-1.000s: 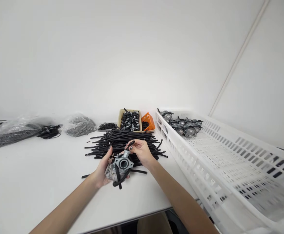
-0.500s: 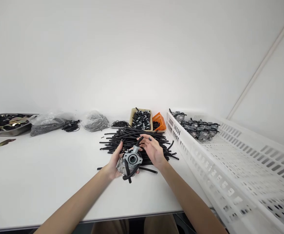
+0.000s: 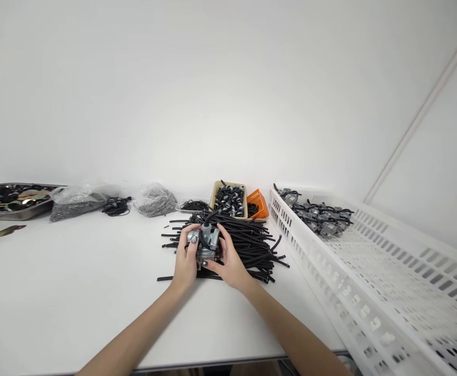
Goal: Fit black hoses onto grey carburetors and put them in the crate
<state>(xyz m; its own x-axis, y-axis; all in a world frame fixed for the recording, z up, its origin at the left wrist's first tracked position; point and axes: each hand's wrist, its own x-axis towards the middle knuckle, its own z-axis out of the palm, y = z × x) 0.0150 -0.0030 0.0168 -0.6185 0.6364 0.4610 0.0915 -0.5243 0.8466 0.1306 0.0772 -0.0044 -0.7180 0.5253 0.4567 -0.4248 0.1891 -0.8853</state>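
Observation:
Between both hands is a grey metal carburetor with a black rubber hose rising from its top. My left hand is closed on its left side, with fingers lying across the body. Gripping the right side and lower front is my right hand, its thumb under the front. The carburetor is held upright just in front of a pile of black rubber hoses. Its underside and back are partly hidden by the hands and the pile.
A white perforated crate at right holds several carburetors. Behind the hoses stand a cream bin of small black parts and an orange basket. Plastic bags of small parts and a metal tray line the wall at left.
The carburetor has been turned, so its round bore no longer faces me. My right hand has moved from the hose at its top down onto its right side, and the view has shifted slightly.

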